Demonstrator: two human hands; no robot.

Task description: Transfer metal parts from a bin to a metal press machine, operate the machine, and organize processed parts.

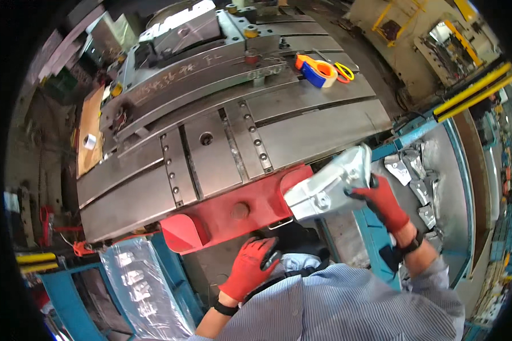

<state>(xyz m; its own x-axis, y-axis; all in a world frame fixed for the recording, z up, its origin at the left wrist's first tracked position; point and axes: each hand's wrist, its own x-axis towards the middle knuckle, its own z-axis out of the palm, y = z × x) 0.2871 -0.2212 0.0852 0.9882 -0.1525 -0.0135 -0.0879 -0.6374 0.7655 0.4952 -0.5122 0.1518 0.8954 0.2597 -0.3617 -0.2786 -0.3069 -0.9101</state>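
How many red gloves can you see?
2. One is on the person's left hand, near the striped shirt. The other is on the right hand, holding the silver metal part. I can't see any more, but some could be hidden.

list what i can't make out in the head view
Head view, silver stamped metal part: underside hidden by its own upper face.
Head view, right hand: partly hidden behind that part.
Head view, pale pieces at the clear plastic sheet: glare obscures whether they lie on or beneath it.
Head view, large steel die: back hidden behind its raised block.
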